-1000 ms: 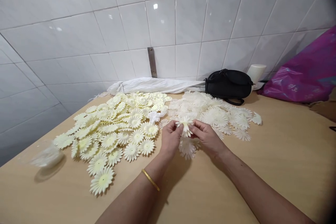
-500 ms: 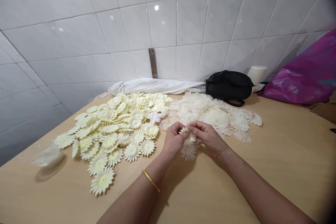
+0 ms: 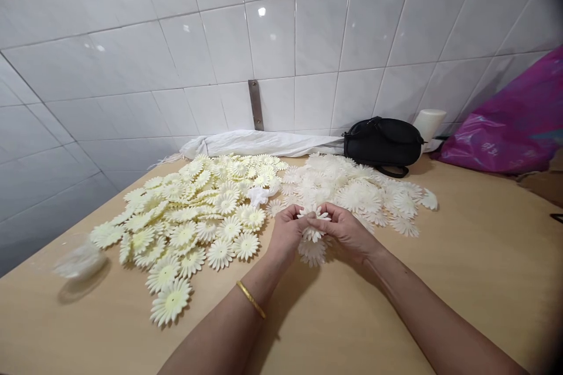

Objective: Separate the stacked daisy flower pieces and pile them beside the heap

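Between my hands is a white artificial daisy flower [image 3: 314, 232], its petals spread toward me. My left hand [image 3: 285, 233] pinches it from the left, and my right hand [image 3: 345, 229] pinches its other side; both thumbs press near its centre. Just beneath the held flower, a thin white petal piece [image 3: 312, 253] shows at the table; whether it is joined to the flower I cannot tell. A large heap of pale yellow flower heads [image 3: 185, 234] lies left of my hands. Behind them spreads a pile of translucent white petal pieces [image 3: 360, 196].
A small clear plastic bag [image 3: 80, 262] lies at the table's left edge. Along the tiled wall [image 3: 316, 23] are a rolled white cloth [image 3: 264, 144], a black zip case [image 3: 383, 142], a white cylinder [image 3: 428, 124] and a purple plastic bag [image 3: 501, 129]. Crumpled white material [image 3: 259, 196] sits between the piles.
The flower in my hands has turned so more of its petals face me. My fingers have shifted around it, with both thumbs now close together at its middle.
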Available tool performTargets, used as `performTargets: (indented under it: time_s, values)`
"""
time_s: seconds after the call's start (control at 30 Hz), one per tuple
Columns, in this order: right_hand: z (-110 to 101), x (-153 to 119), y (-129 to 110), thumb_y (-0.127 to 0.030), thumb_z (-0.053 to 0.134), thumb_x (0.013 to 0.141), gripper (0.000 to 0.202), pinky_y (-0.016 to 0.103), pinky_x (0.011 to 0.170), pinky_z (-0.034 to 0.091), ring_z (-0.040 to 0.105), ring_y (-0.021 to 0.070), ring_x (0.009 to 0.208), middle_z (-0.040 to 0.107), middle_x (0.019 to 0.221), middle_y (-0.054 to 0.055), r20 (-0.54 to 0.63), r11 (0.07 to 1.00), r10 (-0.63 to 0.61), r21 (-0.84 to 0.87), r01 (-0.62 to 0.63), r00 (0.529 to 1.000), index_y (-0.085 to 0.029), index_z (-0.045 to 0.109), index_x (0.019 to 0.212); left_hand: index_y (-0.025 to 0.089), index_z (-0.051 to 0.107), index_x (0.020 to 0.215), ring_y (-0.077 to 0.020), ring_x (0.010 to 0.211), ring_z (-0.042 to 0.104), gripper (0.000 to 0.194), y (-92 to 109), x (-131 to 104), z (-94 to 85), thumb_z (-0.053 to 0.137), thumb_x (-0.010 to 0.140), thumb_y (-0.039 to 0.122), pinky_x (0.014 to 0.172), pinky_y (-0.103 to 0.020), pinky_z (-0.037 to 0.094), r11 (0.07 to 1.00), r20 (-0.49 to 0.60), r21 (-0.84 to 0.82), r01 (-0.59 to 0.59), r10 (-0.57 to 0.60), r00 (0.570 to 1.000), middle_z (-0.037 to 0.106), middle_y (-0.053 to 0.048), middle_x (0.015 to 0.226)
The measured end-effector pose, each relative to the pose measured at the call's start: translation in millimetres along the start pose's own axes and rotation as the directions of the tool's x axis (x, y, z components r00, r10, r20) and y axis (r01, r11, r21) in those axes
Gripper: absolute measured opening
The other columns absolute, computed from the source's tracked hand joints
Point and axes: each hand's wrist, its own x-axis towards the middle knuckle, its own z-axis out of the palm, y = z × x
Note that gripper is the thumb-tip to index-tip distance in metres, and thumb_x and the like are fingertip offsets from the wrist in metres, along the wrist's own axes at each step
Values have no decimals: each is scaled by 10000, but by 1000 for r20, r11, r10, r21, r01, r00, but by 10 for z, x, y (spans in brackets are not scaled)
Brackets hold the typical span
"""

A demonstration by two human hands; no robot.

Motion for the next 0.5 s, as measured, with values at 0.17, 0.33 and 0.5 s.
performTargets:
  time_s: [0.17, 0.33, 0.5]
  values:
    - [-18, 34, 52, -359, 693, 612, 290, 202, 472, 312, 406, 67, 482, 471, 540, -60, -12, 998, -49, 33, 49, 999, -173, 473, 635, 136, 506, 657, -55, 414, 427, 372, 19, -13, 14, 614, 632, 491, 429, -194, 342, 994, 79, -81, 79, -73, 994, 488, 27, 516]
    - [-18, 67, 62, -466, 602, 675, 355, 209, 427, 293, 386, 71, 436, 432, 475, -48, -91, 991, -108, -89, 100, 990, -162, 465, 553, 157, 486, 707, -74, 448, 479, 368, 16, -22, 18, 743, 516, 338, 448, -202, 379, 1000, 68, 17, 12, -13, 998, 526, 39, 555]
    - [15, 48, 31, -520, 557, 683, 408, 223, 434, 326, 403, 83, 435, 428, 460, -39, -110, 984, -121, -141, 104, 987, -162, 466, 511, 157, 476, 705, -65, 410, 451, 312, -22, -12, 15, 712, 561, 303, 440, -203, 369, 1000, 53, -4, -6, 6, 999, 538, 40, 521]
